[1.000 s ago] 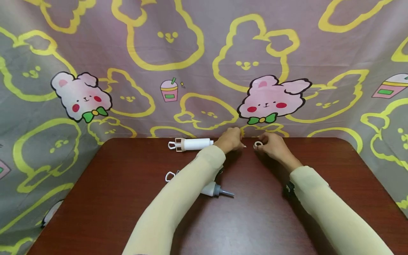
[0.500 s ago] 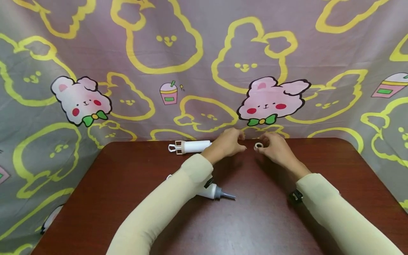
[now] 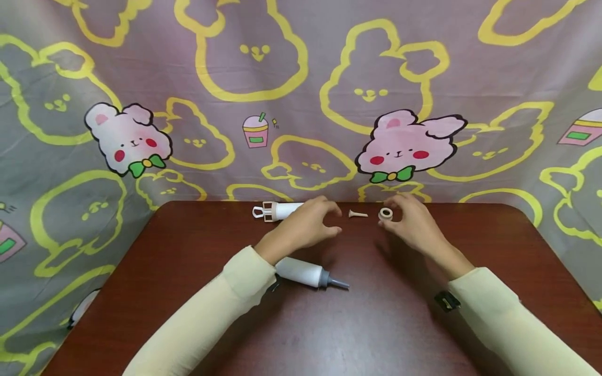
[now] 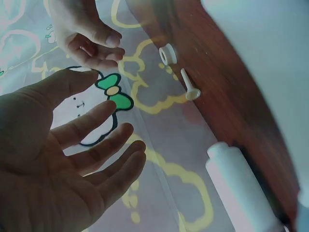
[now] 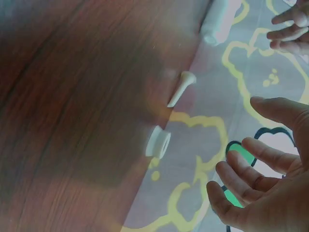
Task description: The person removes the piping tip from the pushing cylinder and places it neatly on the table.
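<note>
My left hand [image 3: 308,224] hovers over the table, fingers loosely bent and holding nothing. Behind it lies a white tube with a pale frame and loop handle [image 3: 269,211], partly hidden in the head view. Below it rests a white tube with a grey nozzle [image 3: 303,272], its left end behind my sleeve. A small cream funnel-shaped piece [image 3: 358,214] lies between my hands near the back edge. My right hand [image 3: 414,222] is beside a short cream ring [image 3: 385,213]; in the right wrist view its spread fingers [image 5: 263,152] are apart from the ring.
The brown table [image 3: 390,313] has its back edge against a patterned curtain [image 3: 305,94]. A dark wrist camera [image 3: 447,301] hangs under my right cuff.
My left hand has moved left and toward me, away from the funnel-shaped piece, which now shows fully. My right hand has shifted slightly right, its fingers off the ring.
</note>
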`<state>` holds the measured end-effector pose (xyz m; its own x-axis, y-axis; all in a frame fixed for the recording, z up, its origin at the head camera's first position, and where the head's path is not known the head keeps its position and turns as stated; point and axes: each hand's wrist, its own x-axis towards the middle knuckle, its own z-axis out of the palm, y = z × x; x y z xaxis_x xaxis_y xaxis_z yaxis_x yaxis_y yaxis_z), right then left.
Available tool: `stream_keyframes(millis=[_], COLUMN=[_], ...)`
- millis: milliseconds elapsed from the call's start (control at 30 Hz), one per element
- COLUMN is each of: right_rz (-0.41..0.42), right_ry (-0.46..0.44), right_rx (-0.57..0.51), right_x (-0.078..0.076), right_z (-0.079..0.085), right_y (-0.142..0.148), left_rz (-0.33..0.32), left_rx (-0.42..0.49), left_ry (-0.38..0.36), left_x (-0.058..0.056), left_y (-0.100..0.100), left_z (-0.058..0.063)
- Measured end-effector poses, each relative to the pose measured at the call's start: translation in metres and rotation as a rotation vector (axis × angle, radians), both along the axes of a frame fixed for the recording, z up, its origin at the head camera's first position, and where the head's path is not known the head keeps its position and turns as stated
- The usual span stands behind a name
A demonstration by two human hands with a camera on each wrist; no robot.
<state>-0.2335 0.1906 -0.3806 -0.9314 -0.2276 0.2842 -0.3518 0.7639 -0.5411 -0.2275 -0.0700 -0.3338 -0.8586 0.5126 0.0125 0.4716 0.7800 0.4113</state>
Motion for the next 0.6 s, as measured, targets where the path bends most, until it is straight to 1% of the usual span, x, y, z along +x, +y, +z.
stream_keyframes(millis=[100, 300, 400, 467, 600], right_rz=[0.008, 0.029, 0.04, 0.047, 0.063], right_ry=[0.009, 0.038, 0.046, 0.043, 0.051], right_rx=[-0.005, -0.021, -0.027, -0.033, -0.048], right_x=[0.007, 0.018, 0.023, 0.025, 0.031], right_z=[0.002, 0.002, 0.003, 0.002, 0.001], right_y=[-0.002, -0.006, -0.007, -0.009, -0.012], left_rz=[0.012, 0.064, 0.083, 0.091, 0.086], left_rx=[-0.001, 0.035, 0.034, 0.031, 0.039], left_ry=[-0.008, -0.031, -0.037, -0.035, -0.014], left_x=[0.008, 0.022, 0.028, 0.033, 0.041], left_y=[-0.013, -0.039, -0.05, -0.056, -0.068], left_z=[-0.002, -0.01, -0.013, -0.015, -0.018])
